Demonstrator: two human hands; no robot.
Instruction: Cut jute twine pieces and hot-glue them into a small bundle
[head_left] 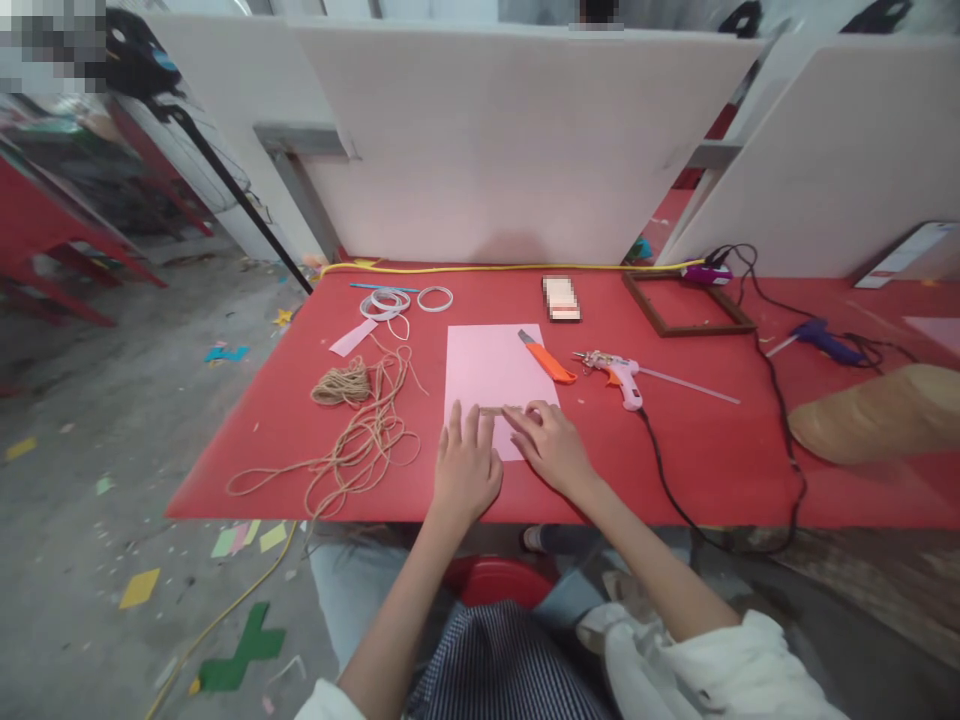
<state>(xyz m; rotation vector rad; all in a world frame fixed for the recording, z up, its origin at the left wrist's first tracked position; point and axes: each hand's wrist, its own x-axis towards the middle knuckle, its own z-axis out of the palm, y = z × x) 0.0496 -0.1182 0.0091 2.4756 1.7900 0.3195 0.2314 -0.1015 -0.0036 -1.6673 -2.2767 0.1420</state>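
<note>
Forearms [397, 630]: both reach up from the bottom of the frame, over the near edge of the red worktop [270, 450].
Left hand [466, 470]: open, palm down, fingers spread on the lower left of the pink paper sheet [487, 360].
Right hand [551, 450]: turned inward, fingers curled, gripping a thin tan strip [496, 410].
Strip: above the left fingertips, on the sheet's lower part.
Nearby: jute twine [352, 430] left of the sheet; orange utility knife [547, 358] across its right edge.

Free room: red desk [720, 450] right of the black cord [670, 495]. Obstacles: orange utility knife [547, 358] ahead of right hand [553, 450], glue gun [619, 378] upper right, jute twine [352, 440] beside left hand [466, 468].
</note>
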